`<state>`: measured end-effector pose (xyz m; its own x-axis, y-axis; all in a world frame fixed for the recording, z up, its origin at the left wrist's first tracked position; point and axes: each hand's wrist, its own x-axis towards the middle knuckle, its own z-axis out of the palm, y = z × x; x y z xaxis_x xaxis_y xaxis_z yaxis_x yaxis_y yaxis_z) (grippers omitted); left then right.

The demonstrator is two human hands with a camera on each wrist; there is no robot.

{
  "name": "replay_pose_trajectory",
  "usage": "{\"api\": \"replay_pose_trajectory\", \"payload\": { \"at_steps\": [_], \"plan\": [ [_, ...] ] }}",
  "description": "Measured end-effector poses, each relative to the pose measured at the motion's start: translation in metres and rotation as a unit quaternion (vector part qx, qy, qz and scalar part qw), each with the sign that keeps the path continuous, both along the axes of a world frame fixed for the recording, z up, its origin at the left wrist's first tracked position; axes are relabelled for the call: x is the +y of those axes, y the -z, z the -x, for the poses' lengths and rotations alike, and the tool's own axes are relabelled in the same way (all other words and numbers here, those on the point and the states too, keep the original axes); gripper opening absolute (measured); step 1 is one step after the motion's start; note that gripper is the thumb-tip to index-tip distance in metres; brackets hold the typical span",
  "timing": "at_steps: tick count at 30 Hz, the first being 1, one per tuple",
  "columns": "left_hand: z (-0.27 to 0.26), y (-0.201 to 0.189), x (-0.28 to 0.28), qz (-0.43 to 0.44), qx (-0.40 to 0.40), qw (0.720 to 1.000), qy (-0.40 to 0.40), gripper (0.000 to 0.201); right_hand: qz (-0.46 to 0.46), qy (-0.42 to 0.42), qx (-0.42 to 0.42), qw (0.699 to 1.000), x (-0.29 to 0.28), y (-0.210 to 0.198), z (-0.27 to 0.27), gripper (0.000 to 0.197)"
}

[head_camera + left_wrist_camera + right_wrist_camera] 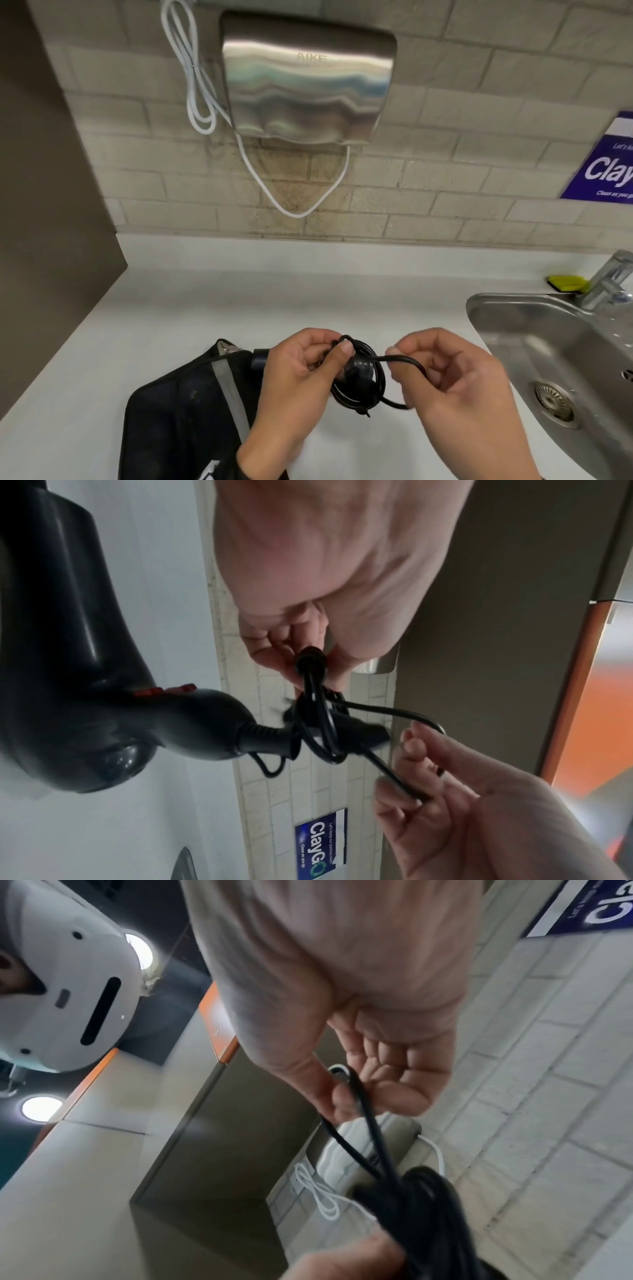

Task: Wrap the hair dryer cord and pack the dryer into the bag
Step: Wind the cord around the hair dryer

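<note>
We hold the cord (359,377) up over the worktop (205,308), just in front of us, because the coil is easier to tie off in the air than lying flat. Our left hand (301,373) pinches the gathered loops at their top, thumb over them, so that the bundle cannot spring apart. Our right hand (445,380) pinches a free bight of the same cord between thumb and fingertips and draws it out sideways from the coil; we judge this is the last turn, meant to bind the loops together.

The dryer (78,642) shows best in the left wrist view: its black body hangs close under the left hand, the cord leaving its handle straight into the coil. So short a lead keeps the bundle snug against the handle.

The bag (191,404) lies dark on the worktop beneath our left wrist, at hand for the packing. We cannot tell whether its mouth is open. The sink (507,329) sits well off to the right, and we keep the cord clear of it.
</note>
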<state>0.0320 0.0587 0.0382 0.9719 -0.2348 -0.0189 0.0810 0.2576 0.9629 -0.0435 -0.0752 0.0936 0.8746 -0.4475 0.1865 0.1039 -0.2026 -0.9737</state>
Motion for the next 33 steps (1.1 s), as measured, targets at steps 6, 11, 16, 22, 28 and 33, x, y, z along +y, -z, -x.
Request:
{"api": "replay_pose_trajectory", "payload": {
  "at_steps": [6,11,16,22,28,33],
  "plan": [
    [-0.003,0.003,0.003,0.002,-0.017,1.0,-0.022,0.004,-0.091,-0.125,0.1,0.983,-0.014,-0.017,0.012,0.013],
    [-0.006,0.002,0.009,-0.004,-0.042,0.999,-0.014,0.01,-0.016,-0.125,0.121,0.985,-0.027,0.0,0.016,0.019],
    [-0.003,0.004,0.017,-0.112,-0.147,0.983,-0.007,0.028,0.018,-0.121,0.115,0.986,-0.029,0.019,0.02,0.017],
    [0.005,0.002,0.02,-0.242,-0.258,0.934,0.043,0.019,0.075,-0.146,0.039,0.986,-0.026,0.004,0.023,0.008],
    [0.007,-0.003,0.022,-0.283,-0.36,0.884,0.095,0.03,0.154,-0.142,-0.027,0.977,-0.024,-0.008,0.01,0.01],
    [0.006,-0.004,0.025,-0.257,-0.389,0.881,0.086,0.022,0.111,-0.14,-0.031,0.983,-0.018,-0.008,-0.002,0.014]
  ]
}}
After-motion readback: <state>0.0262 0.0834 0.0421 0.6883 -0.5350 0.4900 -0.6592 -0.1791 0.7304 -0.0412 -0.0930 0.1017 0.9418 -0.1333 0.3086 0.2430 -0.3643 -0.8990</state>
